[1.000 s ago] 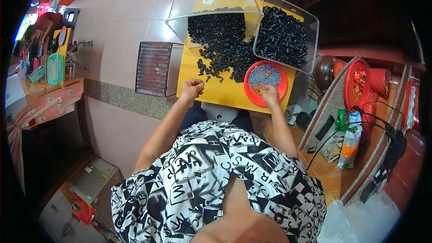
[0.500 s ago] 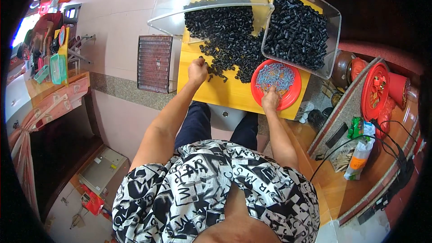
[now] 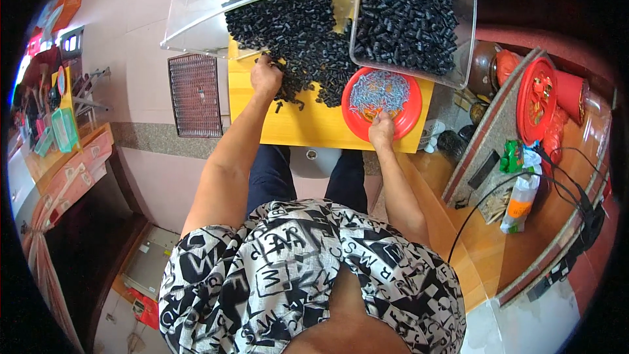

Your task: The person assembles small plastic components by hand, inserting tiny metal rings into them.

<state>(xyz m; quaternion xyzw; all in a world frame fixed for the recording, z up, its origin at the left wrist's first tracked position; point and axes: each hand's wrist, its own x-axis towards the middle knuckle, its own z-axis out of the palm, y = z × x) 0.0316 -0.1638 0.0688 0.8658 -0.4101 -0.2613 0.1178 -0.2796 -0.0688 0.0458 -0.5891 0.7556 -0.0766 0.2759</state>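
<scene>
My left hand (image 3: 266, 78) is closed at the left edge of a loose spread of small black plastic pieces (image 3: 321, 59); a dark piece shows at its fingertips. My right hand (image 3: 382, 130) reaches over the near rim of a red round plate (image 3: 409, 124), fingers pinched together at the edge of a heap of thin silvery screw-like pieces (image 3: 380, 94). Whatever those fingers hold is too small to make out. A clear plastic bin (image 3: 177, 38) lies tipped on its side at the back left, black pieces spilling from it onto the yellow table (image 3: 295, 128).
Another clear bin (image 3: 466, 39), full of black pieces, stands at the back right against the plate. A brown woven rack (image 3: 194, 96) is left of the table. At the right, a wooden counter (image 3: 478, 249) holds a red dish (image 3: 537, 98), packets and a black cable (image 3: 472, 213).
The whole view has shifted, so the table appears further left and higher. My left hand has moved slightly farther up along the pieces' edge; my right hand stays at the plate, slightly nearer its rim.
</scene>
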